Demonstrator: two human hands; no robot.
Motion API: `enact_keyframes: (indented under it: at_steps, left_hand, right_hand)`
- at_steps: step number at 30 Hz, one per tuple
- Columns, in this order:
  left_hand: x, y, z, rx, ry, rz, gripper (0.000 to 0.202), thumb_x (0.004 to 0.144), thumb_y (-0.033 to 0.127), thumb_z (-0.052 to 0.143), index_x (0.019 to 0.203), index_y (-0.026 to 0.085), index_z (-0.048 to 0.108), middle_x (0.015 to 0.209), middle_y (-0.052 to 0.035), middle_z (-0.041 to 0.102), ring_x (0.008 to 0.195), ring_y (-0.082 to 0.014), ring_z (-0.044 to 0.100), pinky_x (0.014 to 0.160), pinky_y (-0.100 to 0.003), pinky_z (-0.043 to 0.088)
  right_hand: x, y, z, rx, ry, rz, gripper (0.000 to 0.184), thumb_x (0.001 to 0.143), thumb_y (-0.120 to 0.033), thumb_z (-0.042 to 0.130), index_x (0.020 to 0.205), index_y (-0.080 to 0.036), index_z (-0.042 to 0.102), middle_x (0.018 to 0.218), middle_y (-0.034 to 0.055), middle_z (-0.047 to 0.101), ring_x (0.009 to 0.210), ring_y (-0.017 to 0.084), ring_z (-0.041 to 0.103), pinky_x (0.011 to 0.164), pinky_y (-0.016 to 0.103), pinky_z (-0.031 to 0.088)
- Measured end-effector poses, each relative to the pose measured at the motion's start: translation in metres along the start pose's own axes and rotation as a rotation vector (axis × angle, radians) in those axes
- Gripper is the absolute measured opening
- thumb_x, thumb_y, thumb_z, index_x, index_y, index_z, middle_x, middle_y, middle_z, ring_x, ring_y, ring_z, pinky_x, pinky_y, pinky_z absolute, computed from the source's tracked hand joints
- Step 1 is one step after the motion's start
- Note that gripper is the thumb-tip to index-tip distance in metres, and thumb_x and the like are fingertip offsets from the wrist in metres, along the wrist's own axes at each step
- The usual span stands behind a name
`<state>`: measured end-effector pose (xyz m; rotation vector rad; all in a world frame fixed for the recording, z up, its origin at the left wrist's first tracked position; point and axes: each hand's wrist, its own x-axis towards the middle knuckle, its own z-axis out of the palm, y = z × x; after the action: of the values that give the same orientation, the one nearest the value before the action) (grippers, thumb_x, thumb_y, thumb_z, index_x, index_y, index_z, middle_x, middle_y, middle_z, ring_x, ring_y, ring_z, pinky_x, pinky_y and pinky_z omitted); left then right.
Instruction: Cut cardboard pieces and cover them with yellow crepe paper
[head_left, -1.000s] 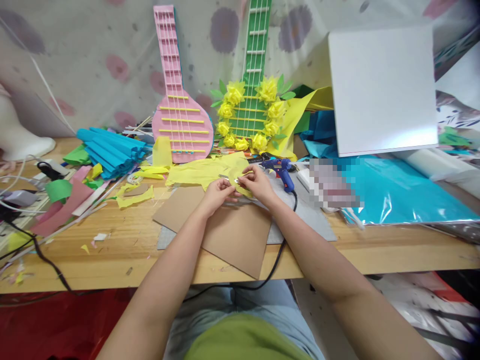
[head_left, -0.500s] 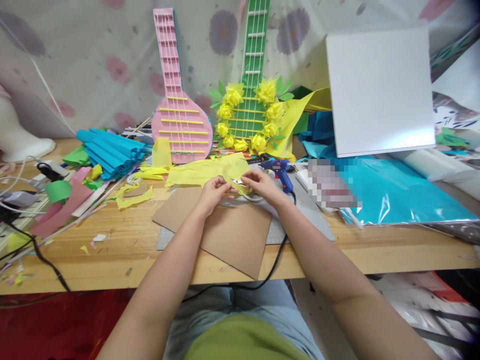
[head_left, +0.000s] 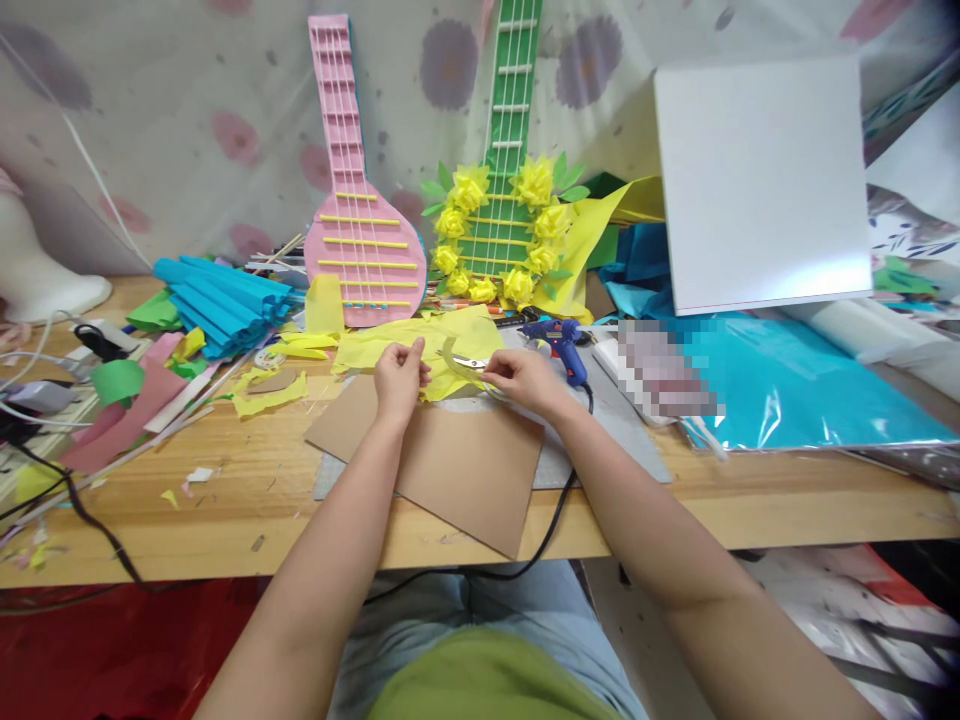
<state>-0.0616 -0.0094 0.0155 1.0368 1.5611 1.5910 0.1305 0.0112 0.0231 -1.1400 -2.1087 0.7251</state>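
Observation:
My right hand (head_left: 523, 380) grips a small pair of scissors (head_left: 472, 363), its metal blades pointing left over yellow crepe paper (head_left: 405, 335). Near the blade tips, a curved, darker yellow strip (head_left: 451, 352) stands out against the paper. To the left, my left hand (head_left: 400, 380) is closed with its fingers curled inward and thumb up; whatever lies between the fingertips is hidden. Beneath both forearms lies a brown cardboard sheet (head_left: 472, 470), partly over a grey cutting mat (head_left: 607, 440).
A blue glue gun (head_left: 564, 345) lies right of my hands, its black cable running to the table edge. Behind stand a pink paper guitar (head_left: 365, 245) and a green one (head_left: 499, 225) with yellow flowers. Blue crepe paper (head_left: 221, 300) and scraps lie left, a glossy blue pack (head_left: 810, 390) right.
My left hand has moved left, away from the scissors, and its fingers have curled in. My right hand has shifted slightly and more of the scissors shows.

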Motion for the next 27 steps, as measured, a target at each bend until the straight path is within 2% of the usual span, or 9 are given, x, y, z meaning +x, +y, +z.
enact_keyframes:
  at_steps: [4,8,15,27]
  left_hand:
    - [-0.007,-0.002,0.009,0.131,0.035,0.173,0.037,0.062,0.040,0.071,0.085,0.020,0.051,0.084,-0.0015,0.061,0.076,-0.0123,0.059,0.067,-0.022,0.045]
    - [-0.009,-0.007,0.012,0.128,-0.047,0.189,0.030,0.067,0.039,0.066,0.086,0.019,0.053,0.085,-0.0024,0.061,0.078,-0.0131,0.058,0.070,-0.024,0.046]
    - [-0.005,-0.008,0.012,-0.110,-0.139,0.119,0.025,0.067,0.036,0.066,0.080,0.017,0.056,0.078,-0.0026,0.060,0.074,-0.0127,0.058,0.066,-0.024,0.050]
    - [-0.003,-0.006,0.009,-0.139,-0.194,0.128,0.023,0.065,0.031,0.066,0.082,0.017,0.061,0.079,-0.0019,0.061,0.075,-0.0128,0.059,0.066,-0.025,0.053]
  right_hand:
    - [-0.001,-0.010,0.007,-0.314,0.017,-0.239,0.011,0.075,-0.018,0.050,0.064,-0.018,0.052,0.066,0.0037,0.056,0.067,0.014,0.048,0.062,0.026,0.032]
    - [-0.001,-0.013,0.013,-0.456,-0.011,-0.333,0.011,0.076,-0.017,0.047,0.066,-0.018,0.052,0.070,0.0057,0.058,0.069,0.016,0.048,0.063,0.026,0.031]
    - [-0.002,-0.011,0.011,-0.403,0.010,-0.286,0.010,0.076,-0.018,0.047,0.067,-0.019,0.051,0.069,0.0042,0.058,0.069,0.015,0.049,0.064,0.025,0.032]
    - [-0.003,-0.007,0.009,-0.252,0.031,-0.232,0.008,0.074,-0.018,0.049,0.066,-0.019,0.050,0.066,0.0019,0.056,0.065,0.013,0.048,0.062,0.024,0.033]
